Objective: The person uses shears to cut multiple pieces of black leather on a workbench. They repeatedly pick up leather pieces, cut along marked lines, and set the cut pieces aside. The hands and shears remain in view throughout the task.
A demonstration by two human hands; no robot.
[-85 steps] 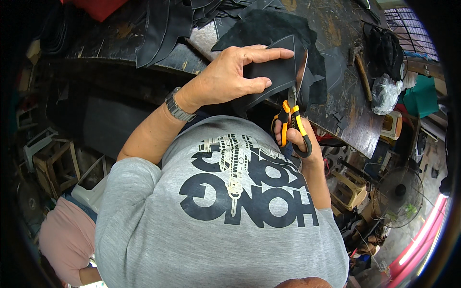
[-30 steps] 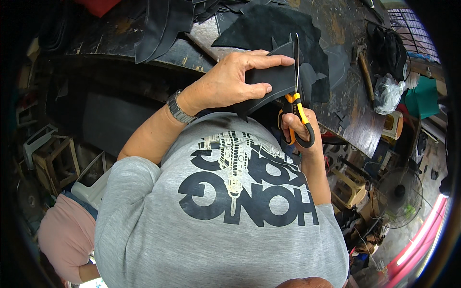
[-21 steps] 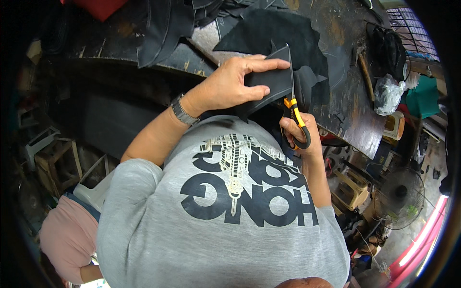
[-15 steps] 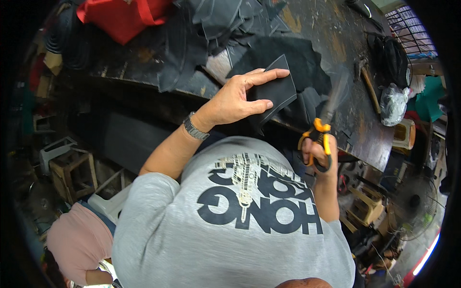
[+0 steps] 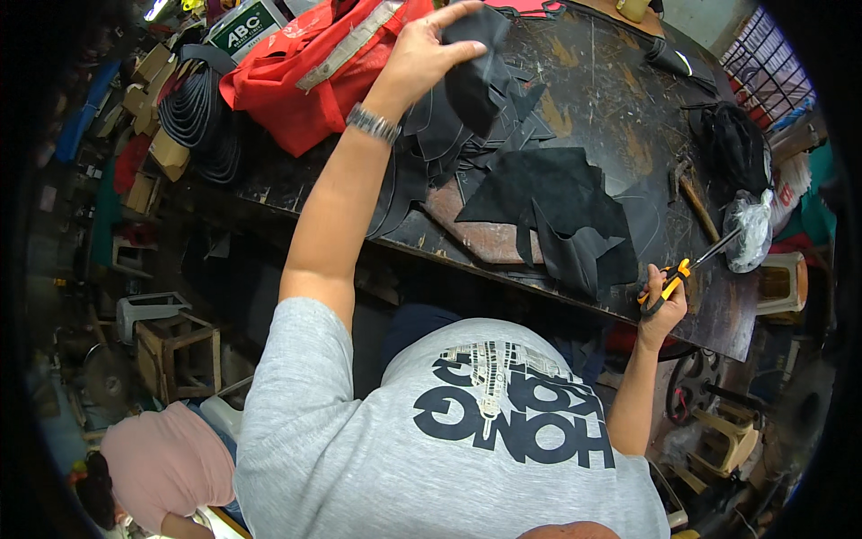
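Note:
My left hand (image 5: 429, 52) reaches to the far side of the dark table, thumb and fingers closed on a cut black leather piece (image 5: 480, 76). The piece hangs over a heap of black leather cut pieces (image 5: 431, 130). By the table's near right edge, my right hand (image 5: 666, 310) grips scissors (image 5: 675, 280) with orange and black handles. Their blades look closed and point to the far right. Between my hands lies a large ragged black leather sheet (image 5: 548, 193), partly over a worn reddish-brown board (image 5: 467, 226).
A red bag (image 5: 314, 81) lies left of the heap, beside a rolled dark strip (image 5: 206, 112). A hammer (image 5: 696, 199) and a clear plastic bag (image 5: 748, 232) are at the table's right. Behind me on the left is a person in pink (image 5: 166, 463); wooden stools (image 5: 180, 355) stand nearby.
My left hand has carried the leather piece away from me and leftward, over the heap. My right hand has moved right with the scissors, whose blades now point more sideways. The view has shifted.

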